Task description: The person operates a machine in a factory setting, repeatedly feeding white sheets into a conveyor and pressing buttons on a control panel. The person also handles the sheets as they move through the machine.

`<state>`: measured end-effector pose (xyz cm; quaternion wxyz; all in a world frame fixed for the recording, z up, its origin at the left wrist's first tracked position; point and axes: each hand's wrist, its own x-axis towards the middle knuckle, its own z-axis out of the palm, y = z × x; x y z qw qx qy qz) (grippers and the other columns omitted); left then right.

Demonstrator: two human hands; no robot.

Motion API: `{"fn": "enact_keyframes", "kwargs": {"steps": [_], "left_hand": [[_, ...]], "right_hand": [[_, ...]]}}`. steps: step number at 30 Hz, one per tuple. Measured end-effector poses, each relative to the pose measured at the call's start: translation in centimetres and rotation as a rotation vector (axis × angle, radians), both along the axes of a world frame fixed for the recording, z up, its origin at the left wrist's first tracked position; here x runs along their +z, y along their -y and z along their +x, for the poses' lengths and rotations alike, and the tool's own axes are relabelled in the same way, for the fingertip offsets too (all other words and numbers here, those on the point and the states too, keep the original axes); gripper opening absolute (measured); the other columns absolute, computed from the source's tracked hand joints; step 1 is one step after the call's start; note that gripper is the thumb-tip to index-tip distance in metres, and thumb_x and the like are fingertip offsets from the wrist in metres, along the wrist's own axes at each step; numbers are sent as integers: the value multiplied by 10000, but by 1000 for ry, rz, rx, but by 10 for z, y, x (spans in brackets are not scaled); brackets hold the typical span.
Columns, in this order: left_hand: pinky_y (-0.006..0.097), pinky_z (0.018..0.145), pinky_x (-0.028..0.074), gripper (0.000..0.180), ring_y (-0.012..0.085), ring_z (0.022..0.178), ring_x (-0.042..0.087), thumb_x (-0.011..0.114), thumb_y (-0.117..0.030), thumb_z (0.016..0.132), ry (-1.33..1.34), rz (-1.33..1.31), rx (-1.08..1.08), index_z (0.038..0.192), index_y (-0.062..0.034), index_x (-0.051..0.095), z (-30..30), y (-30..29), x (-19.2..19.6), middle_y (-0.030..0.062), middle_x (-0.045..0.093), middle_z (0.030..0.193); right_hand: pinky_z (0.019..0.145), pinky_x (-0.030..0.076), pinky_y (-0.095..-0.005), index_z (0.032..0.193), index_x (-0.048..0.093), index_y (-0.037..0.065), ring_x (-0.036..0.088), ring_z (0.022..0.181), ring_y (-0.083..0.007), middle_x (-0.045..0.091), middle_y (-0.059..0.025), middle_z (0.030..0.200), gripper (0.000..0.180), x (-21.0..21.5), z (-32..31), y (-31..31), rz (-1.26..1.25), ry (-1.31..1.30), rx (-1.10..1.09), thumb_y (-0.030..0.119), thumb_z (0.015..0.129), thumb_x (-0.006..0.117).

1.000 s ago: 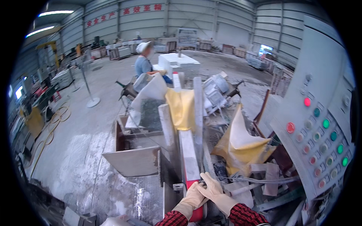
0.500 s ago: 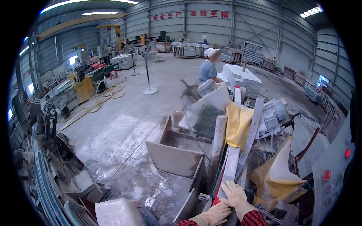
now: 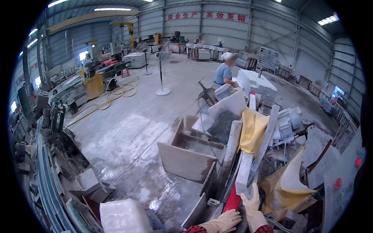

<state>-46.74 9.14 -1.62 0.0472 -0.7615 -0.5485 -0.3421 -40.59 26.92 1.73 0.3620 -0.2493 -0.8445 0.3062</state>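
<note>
A long pale stone strip point(image 3: 244, 171) lies lengthwise on a narrow machine bed, running away from me under a yellow flap point(image 3: 253, 130). Behind its near end a red band point(image 3: 233, 200) of the bed shows. My left hand point(image 3: 222, 223), in a cream rubber glove, rests beside the red band with fingers stretched out. My right hand point(image 3: 253, 209), gloved alike, is at the strip's near end, fingers spread and pointing away; whether it touches the strip I cannot tell. Worn upright boards point(image 3: 232, 143) flank the flap.
A motor point(image 3: 286, 119) sits right of the bed, above a yellow-white sheet point(image 3: 289, 184). A control panel point(image 3: 344, 182) with red buttons stands at far right. Left are a slab-sided box point(image 3: 186, 162) and a white wrapped bundle point(image 3: 125, 216). A co-worker point(image 3: 224, 72) stands beyond the machine.
The stone strip has slid away from me, baring more of the red band. My right hand has come off its top to the near end, fingers now spread. The view has shifted slightly.
</note>
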Motion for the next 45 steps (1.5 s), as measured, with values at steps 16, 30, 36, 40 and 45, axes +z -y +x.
{"fn": "enact_keyframes", "kwargs": {"steps": [16,30,36,40,45], "left_hand": [[440,1063,375,493,304,1189,543,698,-323,794,30,-91,-19,1167,-8,628,9,9,-25,145,623,1207],[488,802,420,339,350,903,560,731,-244,665,29,-50,-115,913,-76,574,26,11,13,142,585,966],[506,875,421,423,400,1000,539,707,-252,685,-127,87,-171,1002,2,588,56,17,19,201,576,1026],[585,1138,305,570,458,1291,485,688,-241,819,-219,50,-101,1307,27,564,54,32,-21,249,565,1346],[588,1066,384,478,450,1299,509,628,-317,958,-307,68,-100,1328,-15,592,67,38,-9,234,613,1316]], "right_hand": [[848,529,-323,1501,417,107,594,1166,-237,557,-115,1382,552,4,71,85,-1416,-442,45,23,968,534],[774,539,-315,1383,507,91,621,1056,-200,627,-71,1218,402,-39,364,335,-1358,-1078,-693,79,982,535],[808,578,-355,1315,539,56,624,989,-225,632,-84,1174,319,-86,457,428,-799,-1652,-1332,219,1046,488],[781,596,-357,1340,544,89,652,1022,-231,633,-73,1247,303,-76,521,470,-470,-1835,-1701,161,1059,457],[767,579,-332,1460,470,189,674,978,-229,633,-46,1244,431,-54,584,523,-240,-1727,-1831,90,1041,466]]}}
